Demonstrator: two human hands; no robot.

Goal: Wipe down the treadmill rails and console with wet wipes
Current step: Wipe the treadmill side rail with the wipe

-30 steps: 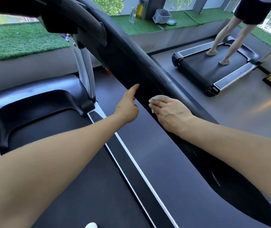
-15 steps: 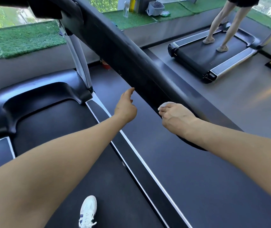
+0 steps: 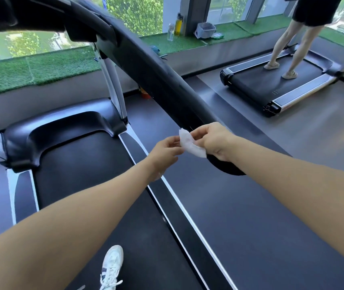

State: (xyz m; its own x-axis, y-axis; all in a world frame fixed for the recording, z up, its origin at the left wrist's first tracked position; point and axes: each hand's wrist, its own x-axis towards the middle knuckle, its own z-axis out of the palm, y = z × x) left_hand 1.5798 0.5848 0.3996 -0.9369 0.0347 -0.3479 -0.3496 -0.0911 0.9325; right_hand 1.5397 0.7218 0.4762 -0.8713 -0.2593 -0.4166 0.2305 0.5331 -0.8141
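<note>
The black right handrail (image 3: 158,74) of the treadmill slants from the console (image 3: 3,11) at top left down to its rounded end near my hands. A white wet wipe (image 3: 189,143) hangs between both hands, just off the rail's lower end. My right hand (image 3: 215,141) pinches its right side. On the left edge of the wipe, the fingertips of my left hand (image 3: 164,151) are closed. The wipe is lifted clear of the rail.
The treadmill belt (image 3: 83,172) and its silver side rail (image 3: 166,185) lie below. My white shoe (image 3: 112,266) stands on the belt. A person walks on another treadmill (image 3: 275,86) at the right. Bottles (image 3: 178,24) and a grey bin (image 3: 205,30) stand on the green ledge.
My right hand has slid off the rail's end and lifted the wipe. My left hand, open before, has come over and taken the wipe's other edge.
</note>
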